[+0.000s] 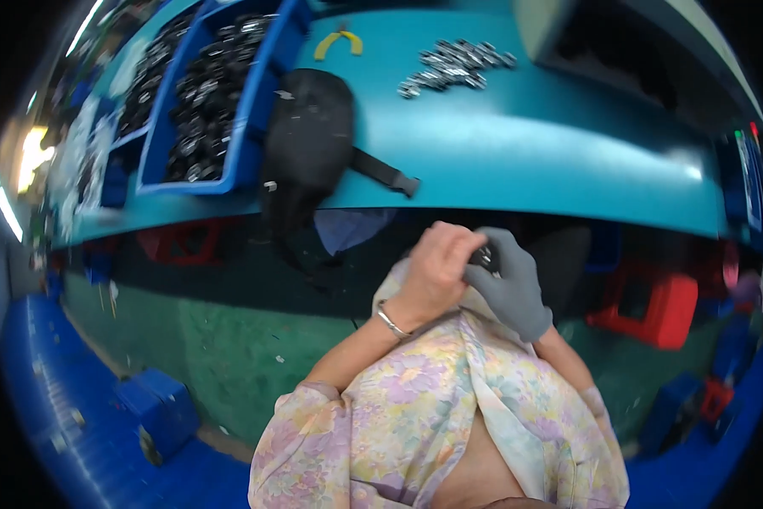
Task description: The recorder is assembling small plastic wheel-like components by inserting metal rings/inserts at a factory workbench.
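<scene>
My left hand [436, 270], bare with a silvery bracelet at the wrist, has its fingers bent together against my other hand. A grey glove covers my right hand [514, 284], whose thumb and fingers curl around a small dark, shiny part [485, 256]. Both hands meet over my lap, just below the near edge of the teal table [517, 170]. My left fingertips are smeared and partly hidden, so what they pinch is unclear. On the table beyond lies a loose pile of small shiny metal parts [458, 66].
Blue bins [250, 127] full of dark, shiny parts stand at the table's left, beside a black bag [309, 127] with a buckled strap. Yellow-handled pliers [339, 42] lie behind the bag. A red stool [671, 310] is at right; a blue crate [161, 407] sits lower left.
</scene>
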`<action>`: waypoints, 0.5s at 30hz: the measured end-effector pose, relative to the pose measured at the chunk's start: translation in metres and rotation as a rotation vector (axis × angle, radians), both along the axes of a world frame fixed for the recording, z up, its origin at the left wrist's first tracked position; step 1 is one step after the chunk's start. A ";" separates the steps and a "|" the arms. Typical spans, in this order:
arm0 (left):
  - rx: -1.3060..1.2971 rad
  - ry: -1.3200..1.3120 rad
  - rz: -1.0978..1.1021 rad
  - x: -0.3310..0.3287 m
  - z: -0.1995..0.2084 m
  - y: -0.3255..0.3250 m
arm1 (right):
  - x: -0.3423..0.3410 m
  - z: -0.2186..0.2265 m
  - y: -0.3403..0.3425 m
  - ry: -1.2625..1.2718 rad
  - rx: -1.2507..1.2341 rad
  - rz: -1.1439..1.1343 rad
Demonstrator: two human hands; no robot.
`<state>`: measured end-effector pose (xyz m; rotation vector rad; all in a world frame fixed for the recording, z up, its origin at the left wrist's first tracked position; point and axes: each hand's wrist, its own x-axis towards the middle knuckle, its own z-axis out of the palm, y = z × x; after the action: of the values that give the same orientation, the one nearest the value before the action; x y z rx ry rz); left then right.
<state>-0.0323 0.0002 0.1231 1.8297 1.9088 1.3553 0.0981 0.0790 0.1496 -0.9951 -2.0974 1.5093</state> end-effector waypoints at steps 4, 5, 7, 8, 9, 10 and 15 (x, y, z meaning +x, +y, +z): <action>-0.041 -0.127 -0.016 0.006 0.003 -0.007 | 0.011 -0.022 0.007 0.030 -0.251 -0.026; -0.027 -0.169 0.005 0.006 0.001 -0.012 | 0.010 -0.026 0.014 0.048 -0.272 -0.028; -0.080 -0.245 0.064 0.005 -0.005 -0.025 | -0.010 -0.011 0.030 0.094 -0.246 -0.013; -0.075 -0.248 0.079 0.005 -0.009 -0.028 | -0.026 0.010 0.037 0.132 -0.156 0.023; -0.105 -0.241 0.090 0.003 -0.008 -0.032 | -0.047 0.027 0.043 0.174 -0.075 0.060; -0.134 -0.236 0.099 0.002 -0.007 -0.036 | -0.070 0.036 0.050 0.241 0.002 0.115; -0.030 -0.122 0.184 -0.006 -0.007 -0.042 | -0.219 0.130 0.065 0.407 0.196 0.419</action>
<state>-0.0384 -0.0417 0.1162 1.5509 2.0629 1.4485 -0.1209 0.1438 0.2798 -0.1577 -2.1697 1.4915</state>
